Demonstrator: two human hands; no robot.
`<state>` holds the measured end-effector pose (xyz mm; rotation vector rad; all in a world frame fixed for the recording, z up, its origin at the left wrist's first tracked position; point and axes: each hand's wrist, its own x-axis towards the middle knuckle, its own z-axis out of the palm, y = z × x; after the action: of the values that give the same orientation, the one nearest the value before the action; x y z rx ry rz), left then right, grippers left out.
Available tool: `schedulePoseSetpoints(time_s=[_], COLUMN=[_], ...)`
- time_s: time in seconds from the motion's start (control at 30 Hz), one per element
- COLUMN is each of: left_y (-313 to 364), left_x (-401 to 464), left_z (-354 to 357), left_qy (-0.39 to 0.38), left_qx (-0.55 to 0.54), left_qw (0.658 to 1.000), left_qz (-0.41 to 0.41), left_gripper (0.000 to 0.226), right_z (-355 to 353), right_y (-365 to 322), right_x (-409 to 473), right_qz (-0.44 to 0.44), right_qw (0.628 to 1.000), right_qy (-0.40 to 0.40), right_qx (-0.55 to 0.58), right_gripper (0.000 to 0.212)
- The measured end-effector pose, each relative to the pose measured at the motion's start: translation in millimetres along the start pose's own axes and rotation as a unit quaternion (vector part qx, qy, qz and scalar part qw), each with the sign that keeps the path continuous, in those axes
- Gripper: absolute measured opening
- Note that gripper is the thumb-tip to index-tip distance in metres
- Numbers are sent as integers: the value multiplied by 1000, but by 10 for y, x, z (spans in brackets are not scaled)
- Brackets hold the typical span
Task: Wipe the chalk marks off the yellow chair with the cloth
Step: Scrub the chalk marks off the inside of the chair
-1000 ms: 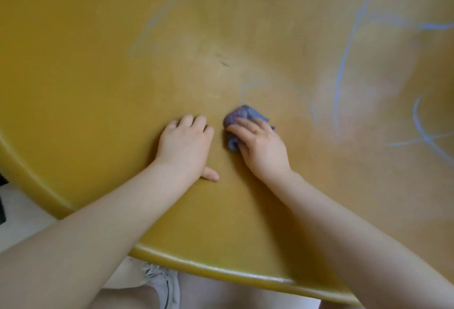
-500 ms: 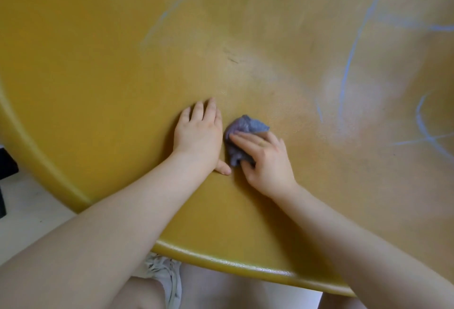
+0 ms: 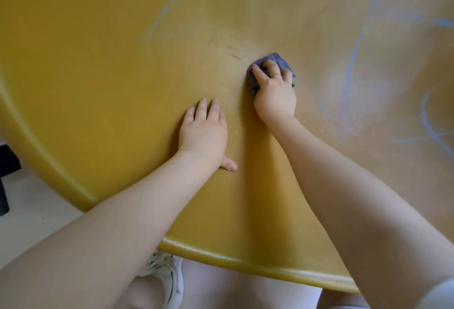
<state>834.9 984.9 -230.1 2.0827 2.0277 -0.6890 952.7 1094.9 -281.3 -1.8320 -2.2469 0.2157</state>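
Observation:
The yellow chair [image 3: 98, 83] fills most of the head view, its curved seat surface facing me. My right hand [image 3: 275, 92] presses a crumpled blue-purple cloth [image 3: 280, 59] against the seat near the middle. My left hand [image 3: 204, 134] lies flat on the seat, fingers together, thumb out, just below and left of the cloth. Blue chalk marks [image 3: 353, 58] run in long lines on the right side, with a curl [image 3: 427, 122] at the far right. Fainter chalk streaks [image 3: 167, 9] sit at the upper middle.
The chair's rounded front edge [image 3: 245, 262] curves across the bottom. Below it I see my knees and a white sneaker [image 3: 167, 274] on a pale floor. A dark object [image 3: 7, 164] stands at the left edge.
My right hand has pushed the cloth up and away from my left hand, across the seat. My left hand stays flat in about the same place.

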Motion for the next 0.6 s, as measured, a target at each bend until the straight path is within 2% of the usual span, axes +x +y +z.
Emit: schedulePoseSetpoints(time_s=[0.07, 0.2, 0.3, 0.4, 0.5, 0.6], left_y=[2, 19, 43, 77, 105, 175], left_x=[-14, -31, 1, 75, 202, 338], left_z=[6, -12, -33, -50, -98, -123], left_qy=[2, 0, -1, 3, 32, 56], left_qx=[3, -2, -31, -75, -68, -28], left_qw=[1000, 1000, 999, 996, 994, 994], left_qz=[3, 3, 23, 57, 76, 85], left_gripper=[120, 118, 113, 106, 106, 111], right_z=[-42, -158, -198, -194, -132, -84], right_y=[-51, 56, 219, 402, 465, 514], right_x=[-108, -689, -1197, -1322, -1139, -785], right_qz=[7, -53, -109, -136, -111, -41], right_qw=[1000, 996, 989, 978, 986, 996], right_qy=[-20, -66, -81, -98, -72, -60], right_qx=[8, 4, 61, 121, 104, 50], right_gripper=[49, 46, 48, 48, 47, 48])
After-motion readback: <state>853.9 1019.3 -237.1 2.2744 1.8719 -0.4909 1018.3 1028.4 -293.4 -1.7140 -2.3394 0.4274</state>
